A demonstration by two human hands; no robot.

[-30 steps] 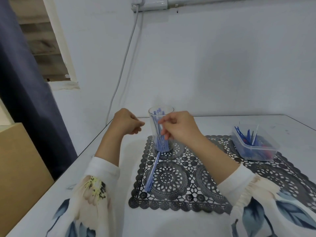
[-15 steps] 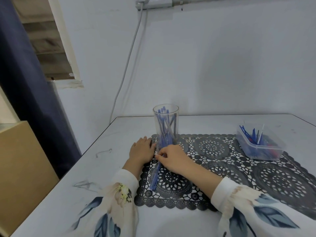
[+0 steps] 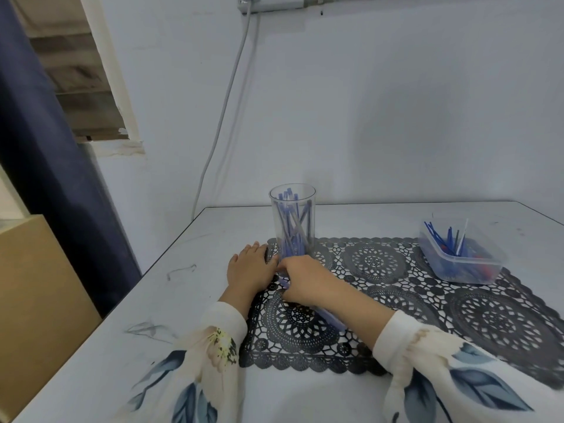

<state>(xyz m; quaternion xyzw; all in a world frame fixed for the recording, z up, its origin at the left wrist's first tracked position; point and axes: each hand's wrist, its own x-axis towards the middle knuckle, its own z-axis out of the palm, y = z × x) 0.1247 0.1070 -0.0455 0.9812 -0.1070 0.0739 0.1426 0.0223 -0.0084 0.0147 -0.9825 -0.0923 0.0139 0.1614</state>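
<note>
The person's left hand (image 3: 250, 267) lies flat with straight fingers on the white table (image 3: 210, 239), at the edge of a black lace placemat (image 3: 488, 319). Just beyond both hands stands a clear tumbler (image 3: 292, 221) of blue pens. The right hand (image 3: 302, 282), just beside the left, curls around a blue pen (image 3: 332, 319) lying on the mat. Well to its right sits a plastic tub (image 3: 460, 264).

Over at 3 o'clock we've got a clear plastic tub (image 3: 467, 271) of blue sticks, plus a white one and some red bits, sitting on the black lace placemat (image 3: 488, 319). A grey cable (image 3: 224, 111) drops down the wall at 11 o'clock from a socket strip (image 3: 271, 3). There's a navy curtain (image 3: 45, 178) at 9 and a brown cabinet (image 3: 33, 300) at 8.
</note>
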